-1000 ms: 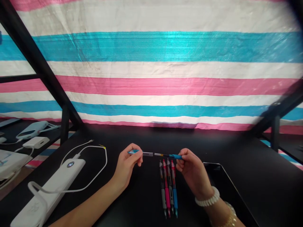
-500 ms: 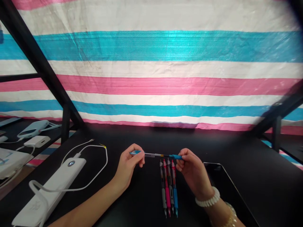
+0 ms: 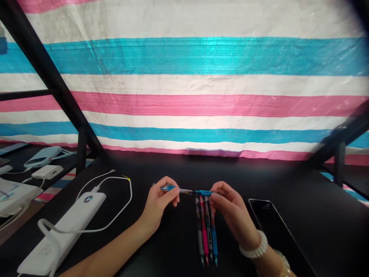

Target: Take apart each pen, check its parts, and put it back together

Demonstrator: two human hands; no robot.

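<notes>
A ballpoint pen is held level above the black tabletop, in two parts. My left hand [image 3: 158, 202] is closed, pinching the clear barrel [image 3: 186, 191], with a bit of blue showing at its left end. My right hand [image 3: 232, 206] is closed too, thumb and fingers gripping the blue grip section [image 3: 202, 192]. A short dark stretch shows between the two parts; whether they touch I cannot tell. Just below lie several click pens side by side: a pink pen [image 3: 204, 238], a blue pen [image 3: 214, 240] and grey ones [image 3: 200, 240]. My right fingers cover the blue pen's upper end.
A white power bank [image 3: 65, 232] with a looped white cable [image 3: 131, 196] lies on the left. A dark smartphone [image 3: 278, 229] rests beside my right wrist. Black frame bars [image 3: 54, 88] slant up at both sides, before a striped tarp [image 3: 201, 105].
My right hand has moved left with the blue grip section, while my left hand shifted slightly right. The gap between the pen's parts has narrowed, and less of the refill shows.
</notes>
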